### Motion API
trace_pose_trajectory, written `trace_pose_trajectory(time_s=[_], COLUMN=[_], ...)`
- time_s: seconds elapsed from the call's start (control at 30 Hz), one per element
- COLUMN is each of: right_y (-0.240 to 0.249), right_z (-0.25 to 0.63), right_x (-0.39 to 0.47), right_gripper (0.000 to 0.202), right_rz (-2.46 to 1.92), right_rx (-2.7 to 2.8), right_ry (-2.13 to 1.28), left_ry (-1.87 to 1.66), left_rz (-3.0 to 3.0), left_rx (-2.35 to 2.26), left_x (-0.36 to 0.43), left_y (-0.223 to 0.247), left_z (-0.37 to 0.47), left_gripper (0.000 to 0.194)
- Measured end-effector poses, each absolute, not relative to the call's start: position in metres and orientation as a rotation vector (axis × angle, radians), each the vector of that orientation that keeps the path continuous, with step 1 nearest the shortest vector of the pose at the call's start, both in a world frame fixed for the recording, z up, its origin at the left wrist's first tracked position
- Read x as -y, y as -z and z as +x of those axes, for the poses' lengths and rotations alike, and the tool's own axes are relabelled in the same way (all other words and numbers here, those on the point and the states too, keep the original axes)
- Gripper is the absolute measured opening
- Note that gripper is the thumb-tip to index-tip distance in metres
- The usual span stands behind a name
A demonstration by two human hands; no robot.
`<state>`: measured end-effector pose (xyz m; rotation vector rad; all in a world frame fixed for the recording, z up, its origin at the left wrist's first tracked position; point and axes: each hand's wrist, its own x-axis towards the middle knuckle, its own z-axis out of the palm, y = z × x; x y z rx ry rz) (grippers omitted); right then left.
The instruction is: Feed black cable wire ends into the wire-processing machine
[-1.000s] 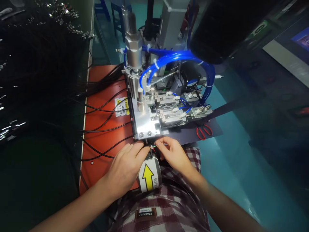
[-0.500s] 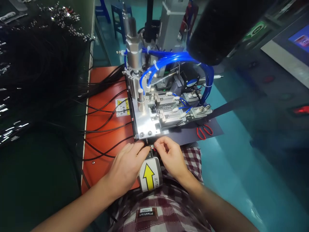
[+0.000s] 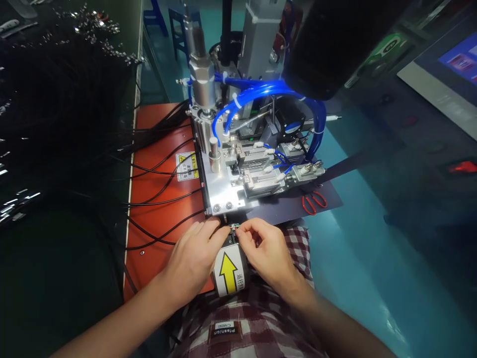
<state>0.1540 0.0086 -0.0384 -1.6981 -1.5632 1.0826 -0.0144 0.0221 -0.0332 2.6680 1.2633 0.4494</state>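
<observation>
Both hands meet at the near edge of a metal machine (image 3: 223,191), just above a rounded part with a yellow arrow label (image 3: 229,271). My left hand (image 3: 197,253) is closed, thumb against fingers, beside thin coloured wire ends (image 3: 234,226). From the right, my right hand (image 3: 264,248) pinches at the same wire ends with thumb and forefinger. What exactly lies between the fingertips of each hand is too small to make out.
Black cables (image 3: 160,201) cross the orange board (image 3: 149,189) towards a large dark bundle at the left. Blue air tubes (image 3: 272,88) arch over the machine. Red-handled scissors (image 3: 314,203) lie right of it. A dark cylinder (image 3: 316,49) hangs above. Blue stools stand behind.
My right hand has turned slightly and its fingertips sit a little lower and further left at the wires. My left hand looks nearly unchanged. The whole view has shifted slightly.
</observation>
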Motion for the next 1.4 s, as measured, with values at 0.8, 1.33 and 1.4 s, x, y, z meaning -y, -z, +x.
trace_pose_trajectory(time_s=[0.8, 1.33, 1.4], right_y=[0.072, 0.069, 0.069], right_z=[0.152, 0.154, 0.154], right_x=[-0.025, -0.025, -0.024], right_gripper=[0.025, 0.028, 0.028], right_rz=[-1.327, -1.288, -1.288], right_rx=[0.994, 0.952, 0.959], right_ry=[-1.683, -1.734, -1.711], left_ry=[-0.391, -0.447, -0.474], left_rz=[2.444, 2.371, 2.379], left_rx=[-1.297, -1.26, -1.265], left_x=[-0.017, -0.015, -0.015], left_y=[0.029, 0.03, 0.03], left_z=[-0.011, -0.011, -0.011], left_gripper=[0.029, 0.029, 0.029])
